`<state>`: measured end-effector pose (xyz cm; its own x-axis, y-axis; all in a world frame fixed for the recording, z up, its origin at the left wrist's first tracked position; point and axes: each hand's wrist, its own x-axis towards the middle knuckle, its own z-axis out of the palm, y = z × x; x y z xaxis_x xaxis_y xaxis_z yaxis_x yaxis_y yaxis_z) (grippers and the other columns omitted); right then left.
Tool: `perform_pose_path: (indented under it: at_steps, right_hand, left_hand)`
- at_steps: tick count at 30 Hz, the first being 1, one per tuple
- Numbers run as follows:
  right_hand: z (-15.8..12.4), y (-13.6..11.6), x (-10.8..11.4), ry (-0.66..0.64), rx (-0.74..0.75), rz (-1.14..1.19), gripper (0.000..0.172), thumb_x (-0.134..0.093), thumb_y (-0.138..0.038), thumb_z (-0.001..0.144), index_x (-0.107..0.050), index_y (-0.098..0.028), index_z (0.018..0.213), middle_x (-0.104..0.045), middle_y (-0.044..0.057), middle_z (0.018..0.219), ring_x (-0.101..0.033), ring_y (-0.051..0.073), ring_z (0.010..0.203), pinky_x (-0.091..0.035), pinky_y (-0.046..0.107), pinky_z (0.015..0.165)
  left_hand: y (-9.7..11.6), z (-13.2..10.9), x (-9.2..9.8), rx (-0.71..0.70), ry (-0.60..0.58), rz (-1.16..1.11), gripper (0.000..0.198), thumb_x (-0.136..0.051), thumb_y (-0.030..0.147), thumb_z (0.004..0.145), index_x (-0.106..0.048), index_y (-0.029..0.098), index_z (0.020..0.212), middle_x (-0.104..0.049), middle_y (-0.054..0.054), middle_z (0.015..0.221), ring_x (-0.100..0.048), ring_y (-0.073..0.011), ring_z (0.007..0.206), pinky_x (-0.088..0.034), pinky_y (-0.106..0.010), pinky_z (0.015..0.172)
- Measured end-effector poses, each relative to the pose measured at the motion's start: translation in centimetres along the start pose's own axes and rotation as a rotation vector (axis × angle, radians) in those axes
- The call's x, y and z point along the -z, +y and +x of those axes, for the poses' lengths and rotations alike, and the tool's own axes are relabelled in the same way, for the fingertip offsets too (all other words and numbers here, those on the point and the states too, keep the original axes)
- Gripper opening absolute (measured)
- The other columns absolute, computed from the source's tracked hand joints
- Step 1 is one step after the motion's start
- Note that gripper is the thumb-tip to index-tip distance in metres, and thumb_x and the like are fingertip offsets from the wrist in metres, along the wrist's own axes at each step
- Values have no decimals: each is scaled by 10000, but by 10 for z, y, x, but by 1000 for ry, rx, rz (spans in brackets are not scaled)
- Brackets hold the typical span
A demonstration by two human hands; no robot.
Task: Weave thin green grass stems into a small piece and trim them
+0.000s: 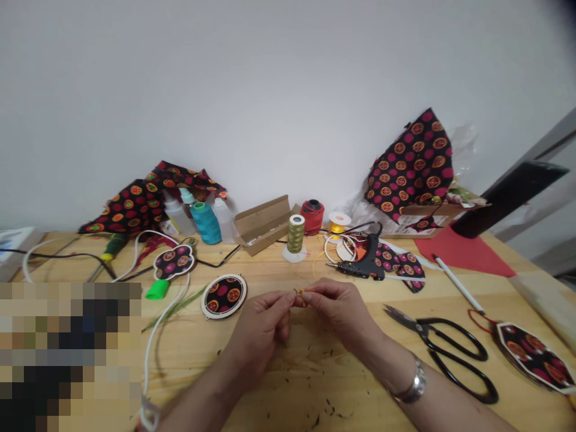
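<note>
Over the middle of the table, my left hand and my right hand meet with fingertips pinched. Between them is a thin yellow cord, bent into a small loop; its fine detail is too small to make out. A yellow strand rises behind my right hand toward a spool of yellow cord. Left of my hands lies a round wooden frame with dark patterned fabric. To the right rest black-handled scissors, blades spread a little apart.
A black glue gun lies beyond my right hand. Green thread, teal thread and an open cardboard box stand near the wall. A white cable runs down the left. An octagonal fabric piece lies far right.
</note>
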<state>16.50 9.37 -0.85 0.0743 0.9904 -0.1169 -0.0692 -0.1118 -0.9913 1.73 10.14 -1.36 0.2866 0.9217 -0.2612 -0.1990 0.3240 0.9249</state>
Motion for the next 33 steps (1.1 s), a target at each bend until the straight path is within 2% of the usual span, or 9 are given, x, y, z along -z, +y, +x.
perform_pose_path:
  at_steps: [6, 12, 18, 24, 33]
  right_hand:
    - [0, -1, 0, -30, 44, -39, 84, -725, -265, 643, -731, -183, 628, -689, 36, 663, -591, 157, 675, -435, 281, 681]
    - [-2, -5, 0, -97, -72, 69, 106, -747, -274, 615, -718, -172, 621, -685, 20, 645, -578, 137, 629, -425, 268, 649]
    - [-1, -1, 4, -205, -194, 232, 146, -772, -260, 604, -711, -153, 682, -680, 7, 660, -548, 88, 584, -369, 218, 566]
    - [0, 1, 8, -248, -323, 337, 221, -816, -237, 536, -690, -143, 693, -666, -6, 639, -518, 61, 521, -327, 199, 514]
    - [0, -1, 11, -318, -326, 338, 226, -813, -235, 547, -679, -135, 699, -658, -5, 608, -499, 64, 503, -314, 205, 506]
  left_hand:
    - [-3, -1, 2, -18, 24, 85, 253, -629, 374, 750, -701, 133, 716, -396, 71, 395, -295, -66, 405, -182, -218, 419]
    - [-3, -2, 3, -24, 35, 126, 240, -641, 371, 738, -698, 142, 697, -422, 65, 378, -312, -71, 401, -198, -211, 421]
    - [-2, -3, 2, -50, -8, 147, 239, -630, 360, 753, -691, 141, 681, -417, 64, 389, -315, -67, 405, -209, -205, 417]
    - [0, -4, 3, -47, -59, 137, 247, -633, 362, 748, -674, 144, 639, -419, 63, 376, -305, -64, 383, -207, -207, 404]
    - [4, -7, 3, -47, -113, 198, 256, -614, 368, 757, -690, 153, 642, -419, 60, 388, -326, -71, 389, -222, -207, 409]
